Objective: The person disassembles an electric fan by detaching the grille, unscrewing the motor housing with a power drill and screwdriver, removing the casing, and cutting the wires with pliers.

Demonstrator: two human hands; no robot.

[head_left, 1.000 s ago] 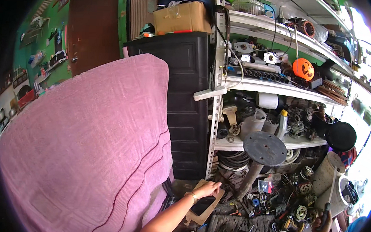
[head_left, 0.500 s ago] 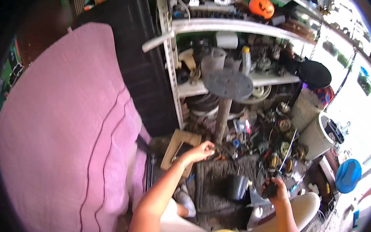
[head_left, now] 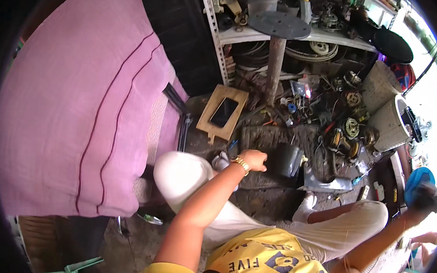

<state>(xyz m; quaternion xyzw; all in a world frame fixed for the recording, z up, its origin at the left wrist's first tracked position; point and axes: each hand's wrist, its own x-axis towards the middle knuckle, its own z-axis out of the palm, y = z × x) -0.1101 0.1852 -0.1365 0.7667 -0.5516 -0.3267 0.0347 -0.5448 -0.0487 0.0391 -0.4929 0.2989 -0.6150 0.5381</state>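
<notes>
1. The left hand (head_left: 253, 160) has its fingers curled into a loose fist, knuckles forward; whether anything small lies inside cannot be told. A gold-coloured watch (head_left: 241, 165) sits at its wrist.
2. Just right of that fist stands a black cylinder (head_left: 285, 161), with a narrow gap showing between them.
3. The right hand (head_left: 414, 214) is reached far out to the right and blurred. Its fingers seem closed around a dark object (head_left: 427, 198), whose kind cannot be made out, in front of a blue plastic thing (head_left: 418, 176).
4. A worn dark mat (head_left: 260, 138) lies under and beyond the left hand, running from near the wooden board (head_left: 210, 104) across to the motor parts (head_left: 349, 138). A phone (head_left: 224, 112) rests on the board.
5. Edges around the work: the pink cloth (head_left: 72, 104) on the left, the round-topped metal stand (head_left: 278, 25) ahead, the white bucket (head_left: 389, 125) to the right.
6. On the near side, the bent left knee (head_left: 177, 169) and right knee (head_left: 372, 214) spread wide; a grey metal piece (head_left: 327, 183) lies between the cylinder and the right knee.
</notes>
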